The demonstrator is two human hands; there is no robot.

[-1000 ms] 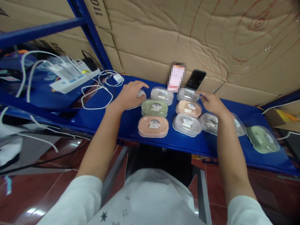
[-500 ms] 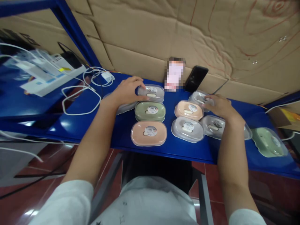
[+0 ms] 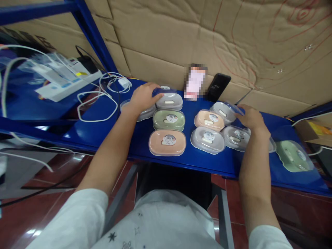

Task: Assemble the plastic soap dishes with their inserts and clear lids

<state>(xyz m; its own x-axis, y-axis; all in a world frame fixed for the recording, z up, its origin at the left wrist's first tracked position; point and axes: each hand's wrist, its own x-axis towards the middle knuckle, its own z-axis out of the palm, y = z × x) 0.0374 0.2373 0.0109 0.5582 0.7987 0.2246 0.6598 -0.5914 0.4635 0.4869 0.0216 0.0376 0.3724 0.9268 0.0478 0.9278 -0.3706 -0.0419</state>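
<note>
My left hand [image 3: 146, 98] pinches the clear lid [image 3: 165, 89] of a grey soap box [image 3: 171, 103] at the back left, the lid tilted up from its base. At the back right, my right hand [image 3: 251, 119] grips another clear lid [image 3: 235, 108], raised at an angle over a second grey soap box [image 3: 223, 114]. In front of the left box lie a green soap box [image 3: 162, 119] and a peach one [image 3: 155, 143], both lidded. A peach soap box [image 3: 199, 119] and a grey one [image 3: 198, 140] line up on the right. My forearms partly hide further boxes.
Two phones, one lit [image 3: 195, 83] and one dark [image 3: 219, 86], lean on the cardboard [image 3: 155, 41] behind the blue table [image 3: 202, 162]. A power strip [image 3: 54, 91] and white cables [image 3: 97, 120] lie left. A green soap box [image 3: 290, 155] rests far right.
Both clear lids have come up from their grey boxes and now tilt in my hands. The view has shifted slightly; the other boxes keep their places.
</note>
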